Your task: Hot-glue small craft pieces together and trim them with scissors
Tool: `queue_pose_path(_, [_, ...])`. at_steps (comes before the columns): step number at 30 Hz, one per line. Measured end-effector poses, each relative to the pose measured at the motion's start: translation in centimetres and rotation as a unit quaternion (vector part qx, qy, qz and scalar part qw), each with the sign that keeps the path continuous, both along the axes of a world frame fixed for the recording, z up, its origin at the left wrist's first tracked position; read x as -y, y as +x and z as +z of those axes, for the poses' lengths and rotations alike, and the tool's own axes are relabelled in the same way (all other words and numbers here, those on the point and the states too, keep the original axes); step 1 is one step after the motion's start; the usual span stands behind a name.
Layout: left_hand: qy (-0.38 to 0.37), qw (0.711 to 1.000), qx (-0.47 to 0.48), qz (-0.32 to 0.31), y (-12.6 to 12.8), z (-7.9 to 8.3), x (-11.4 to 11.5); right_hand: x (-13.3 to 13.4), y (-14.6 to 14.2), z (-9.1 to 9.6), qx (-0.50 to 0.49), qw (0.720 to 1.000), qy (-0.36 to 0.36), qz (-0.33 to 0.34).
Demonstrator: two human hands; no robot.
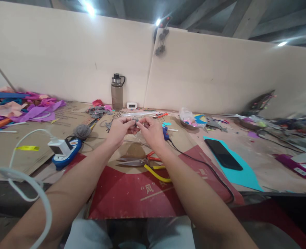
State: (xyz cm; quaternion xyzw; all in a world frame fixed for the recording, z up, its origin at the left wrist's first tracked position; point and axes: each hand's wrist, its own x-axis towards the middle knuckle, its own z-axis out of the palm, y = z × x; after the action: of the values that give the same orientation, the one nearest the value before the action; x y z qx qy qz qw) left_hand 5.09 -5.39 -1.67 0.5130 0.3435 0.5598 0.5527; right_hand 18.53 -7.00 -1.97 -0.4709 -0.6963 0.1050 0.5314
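Work space seen from the head camera. Two pale board wall panels (65, 52) meet at a vertical seam behind the desk (267, 169), which is partly covered with brown and red cardboard (122, 197). Above, grey ceiling beams (243, 17) carry three bright ceiling lamps (89, 7).

The small dark piece (136, 125) between my fingers (128, 121) looks matt. Below them, scissors (131, 161) show dull grey metal blades on scuffed, matt cardboard (142, 202). Right of them I see a glossy black phone (223, 154) on smooth teal paper (243, 177); left, a fuzzy grey yarn ball (82, 131).
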Motion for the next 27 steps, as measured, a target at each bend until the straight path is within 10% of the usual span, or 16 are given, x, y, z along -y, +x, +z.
queue_pose_path(27, [-0.045,0.996,0.024,-0.079,-0.1,0.0,-0.1,-1.6,0.2,-0.8,-0.25,0.953,-0.155,0.071])
